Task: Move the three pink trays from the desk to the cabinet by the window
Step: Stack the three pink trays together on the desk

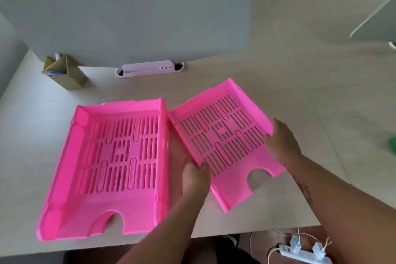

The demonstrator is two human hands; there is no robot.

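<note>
Slotted pink trays (pixel 111 169); beige desk (pixel 300 70); grey divider (pixel 128 23).

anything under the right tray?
Through the slots of the right tray only the desk shows. Both hands, left and right, grip its sides. Fingers beneath are hidden.

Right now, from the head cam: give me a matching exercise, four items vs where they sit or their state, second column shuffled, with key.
Items:
1. left tray
2. right tray
3. brown paper holder
4. power strip

Places or states:
A. on the floor below the desk edge
B. gripped on both sides by the left hand and right hand
C. by the divider, far left
D. flat on the desk, untouched

Pairs: 1-D, 2-B, 3-C, 4-A
</note>
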